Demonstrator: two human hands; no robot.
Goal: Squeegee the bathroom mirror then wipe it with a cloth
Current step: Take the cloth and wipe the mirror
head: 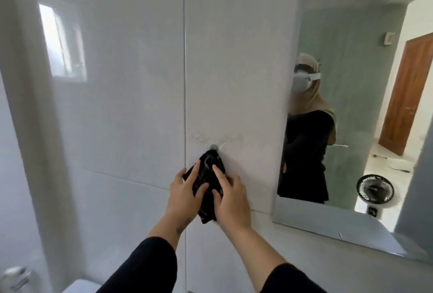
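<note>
A black cloth (208,175) hangs from a small wall hook (213,146) on the white tiled wall, left of the mirror (351,96). My left hand (185,192) holds the cloth's left side, thumb across its front. My right hand (230,196) grips its right side, fingers spread over it. The cloth's top still sits at the hook. The mirror at right reflects a person in dark clothes and a head covering. No squeegee is in view.
Glossy white wall tiles (121,105) fill the left and middle, with a window's reflection in them. A small black fan (375,192) and a wooden door (407,96) show in the mirror. A white fixture (77,287) and a chrome fitting (14,276) sit at the bottom left.
</note>
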